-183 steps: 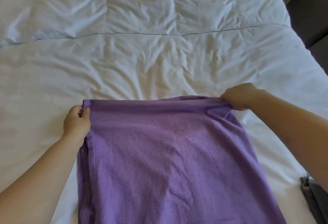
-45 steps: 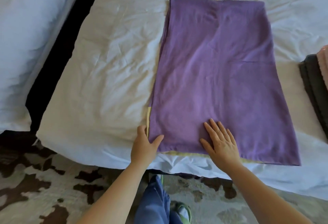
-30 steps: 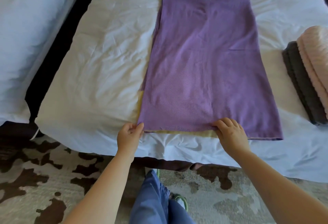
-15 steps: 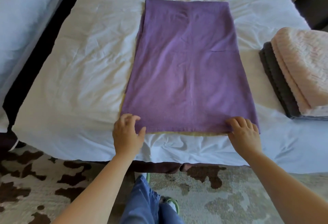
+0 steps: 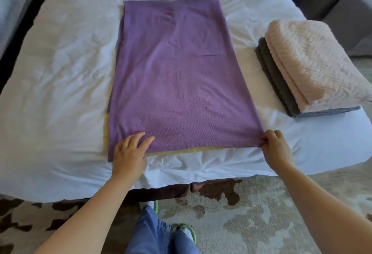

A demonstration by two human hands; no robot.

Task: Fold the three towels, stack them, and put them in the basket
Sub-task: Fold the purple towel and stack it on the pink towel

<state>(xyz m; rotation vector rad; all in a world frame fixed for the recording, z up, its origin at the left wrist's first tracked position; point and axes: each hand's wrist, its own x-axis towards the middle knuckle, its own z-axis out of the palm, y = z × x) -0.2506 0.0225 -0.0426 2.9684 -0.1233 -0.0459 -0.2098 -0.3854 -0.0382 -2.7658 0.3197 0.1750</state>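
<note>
A: Step?
B: Folding the purple towel [image 5: 177,76], which lies on the bed [image 5: 60,72]. Right hand [image 5: 276,149] pinches its near-right corner; left hand [image 5: 128,153] rests on its near-left corner, fingers seemingly straight.
A: Next?
B: Likely grip the left corner too, then fold toward the far edge.

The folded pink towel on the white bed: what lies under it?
A folded dark grey towel; only its left and near edges show. The folded pink towel covers the rest.
</note>
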